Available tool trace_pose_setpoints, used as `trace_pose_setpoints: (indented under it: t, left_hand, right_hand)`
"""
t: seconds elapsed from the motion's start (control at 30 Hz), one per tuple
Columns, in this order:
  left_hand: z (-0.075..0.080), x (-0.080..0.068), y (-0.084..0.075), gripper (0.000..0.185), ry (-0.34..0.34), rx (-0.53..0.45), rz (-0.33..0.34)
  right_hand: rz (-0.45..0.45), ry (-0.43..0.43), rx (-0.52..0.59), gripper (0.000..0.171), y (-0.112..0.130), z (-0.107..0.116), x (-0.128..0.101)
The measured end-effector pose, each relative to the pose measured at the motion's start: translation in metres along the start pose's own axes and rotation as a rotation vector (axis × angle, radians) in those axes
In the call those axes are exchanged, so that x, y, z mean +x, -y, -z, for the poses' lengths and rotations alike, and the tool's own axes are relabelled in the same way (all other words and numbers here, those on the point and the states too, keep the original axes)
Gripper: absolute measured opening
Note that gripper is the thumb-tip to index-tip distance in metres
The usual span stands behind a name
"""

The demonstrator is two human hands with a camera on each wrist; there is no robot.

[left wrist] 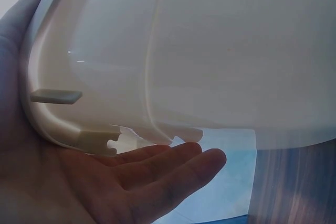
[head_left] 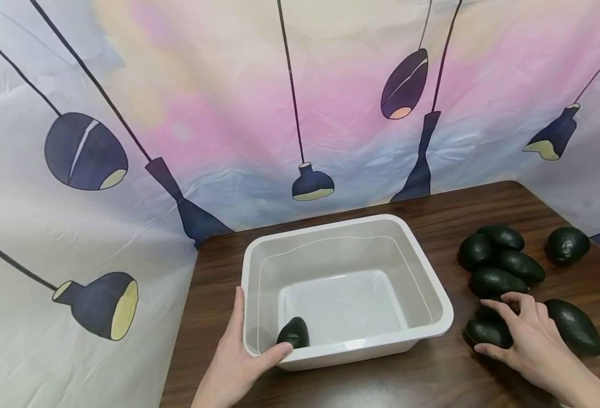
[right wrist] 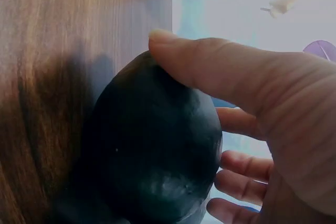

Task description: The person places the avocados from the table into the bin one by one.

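A white plastic tub (head_left: 363,344) stands on the table with one dark green avocado (head_left: 295,333) in its near left corner. My left hand (head_left: 232,358) rests around that corner from outside, thumb along the front rim. In the left wrist view its fingers (left wrist: 173,182) extend straight beside the tub wall. To the right of the tub, my right hand (head_left: 537,337) spans an avocado (head_left: 487,334) with thumb and bent fingers. The right wrist view has the thumb (right wrist: 210,61) touching this avocado's end; the fingers' far contact is partly hidden.
Several avocados (head_left: 498,282) lie clustered just beyond my right hand. Another avocado (head_left: 575,328) lies to its right, and one (head_left: 567,246) sits farther back near the right table edge. A printed cloth (head_left: 259,113) hangs behind the dark wooden table (head_left: 218,266).
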State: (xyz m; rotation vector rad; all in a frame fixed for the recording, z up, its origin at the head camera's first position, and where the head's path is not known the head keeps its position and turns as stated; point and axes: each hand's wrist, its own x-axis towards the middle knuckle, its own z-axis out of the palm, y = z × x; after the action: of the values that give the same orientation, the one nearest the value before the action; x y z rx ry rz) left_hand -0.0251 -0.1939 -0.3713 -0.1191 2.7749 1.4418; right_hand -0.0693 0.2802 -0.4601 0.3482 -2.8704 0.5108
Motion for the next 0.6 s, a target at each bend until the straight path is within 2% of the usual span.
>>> trace_pose_setpoints:
  t: [0.13, 0.23, 0.4, 0.6]
  left_hand:
    - [0.0002, 0.0001, 0.0005, 0.121, -0.001, -0.009, -0.005]
    - [0.0006, 0.0001, 0.0004, 0.12, 0.0, -0.012, -0.006]
    - [0.0009, 0.0, -0.0005, 0.12, -0.001, 0.001, -0.006]
    - [0.0005, -0.0008, -0.0017, 0.12, -0.003, 0.007, -0.002]
  right_hand:
    - [0.009, 0.009, -0.006, 0.073, 0.0031, 0.0002, 0.0007]
    - [-0.003, 0.068, 0.007, 0.07, 0.0058, 0.0, 0.0009]
    - [-0.048, 0.174, 0.011, 0.074, 0.0082, -0.0002, 0.0015]
    - [-0.069, 0.213, -0.019, 0.081, 0.0071, 0.0012, 0.0019]
